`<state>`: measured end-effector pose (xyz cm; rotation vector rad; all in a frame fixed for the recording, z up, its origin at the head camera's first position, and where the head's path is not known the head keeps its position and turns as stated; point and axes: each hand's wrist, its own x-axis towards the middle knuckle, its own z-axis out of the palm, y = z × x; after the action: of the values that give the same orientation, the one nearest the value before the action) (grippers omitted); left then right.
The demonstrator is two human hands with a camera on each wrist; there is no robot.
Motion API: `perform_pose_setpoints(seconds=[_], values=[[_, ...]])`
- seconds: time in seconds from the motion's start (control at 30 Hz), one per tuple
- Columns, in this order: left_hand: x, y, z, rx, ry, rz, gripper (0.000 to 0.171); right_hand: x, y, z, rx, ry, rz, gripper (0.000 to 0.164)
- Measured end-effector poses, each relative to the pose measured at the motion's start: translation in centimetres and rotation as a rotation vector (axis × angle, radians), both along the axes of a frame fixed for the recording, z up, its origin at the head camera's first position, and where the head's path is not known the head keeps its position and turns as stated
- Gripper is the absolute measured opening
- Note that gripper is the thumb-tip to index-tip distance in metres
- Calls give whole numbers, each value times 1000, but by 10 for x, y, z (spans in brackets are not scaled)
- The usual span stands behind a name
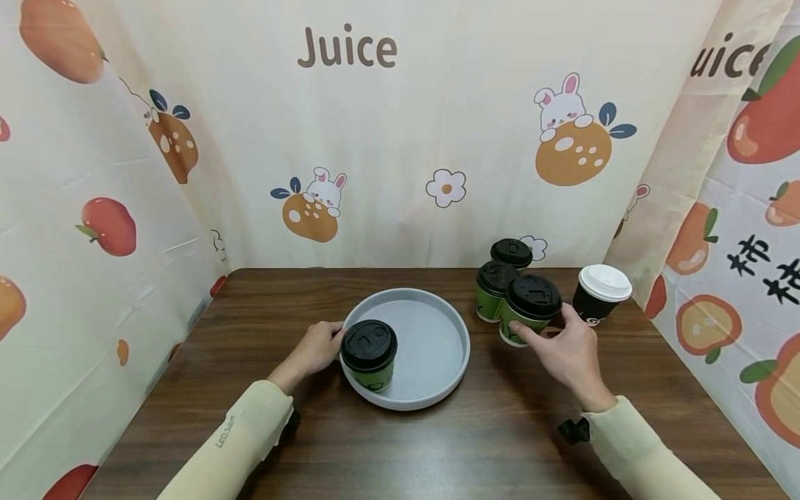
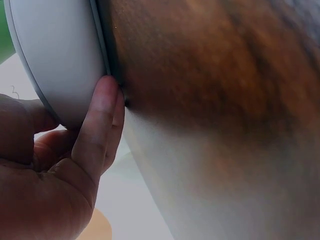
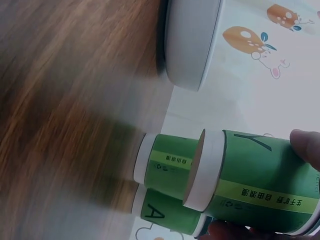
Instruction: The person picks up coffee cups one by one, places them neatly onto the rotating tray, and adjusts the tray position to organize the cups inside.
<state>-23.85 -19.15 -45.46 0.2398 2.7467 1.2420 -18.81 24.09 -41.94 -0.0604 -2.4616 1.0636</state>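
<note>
My left hand [image 1: 314,352] grips the left side of a round grey tray [image 1: 431,340]. In the left wrist view its fingers [image 2: 97,117] lie against the tray's outer wall, with the thumb at the rim. A green paper cup with a black lid [image 1: 370,354] stands upright on the tray's left part. On the right, my right hand [image 1: 567,349] holds another green paper cup [image 1: 531,305] between thumb and fingers. The right wrist view shows this cup's white base [image 3: 205,170] raised off the wood. Close behind it stand two more black-lidded green cups [image 1: 492,295].
A black paper cup with a white lid [image 1: 603,292] stands right of the green cups, near my right fingers. The brown wooden table [image 1: 487,437] meets a fruit-print curtain [image 1: 400,139] at its back and sides.
</note>
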Motion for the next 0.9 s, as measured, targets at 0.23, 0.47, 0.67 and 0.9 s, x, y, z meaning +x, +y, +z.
perform_pose_setpoints(seconds=[0.23, 0.47, 0.67, 0.9], values=[[0, 0, 2, 5, 4, -6, 34, 1, -7, 1, -11, 15, 28, 60], [1, 0, 1, 8, 3, -3, 34, 2, -14, 3, -17, 8, 40, 60], [0, 0, 1, 10, 8, -4, 34, 3, -18, 6, -18, 7, 70, 60], [1, 1, 1, 10, 5, -4, 34, 2, -24, 6, -22, 28, 94, 60]])
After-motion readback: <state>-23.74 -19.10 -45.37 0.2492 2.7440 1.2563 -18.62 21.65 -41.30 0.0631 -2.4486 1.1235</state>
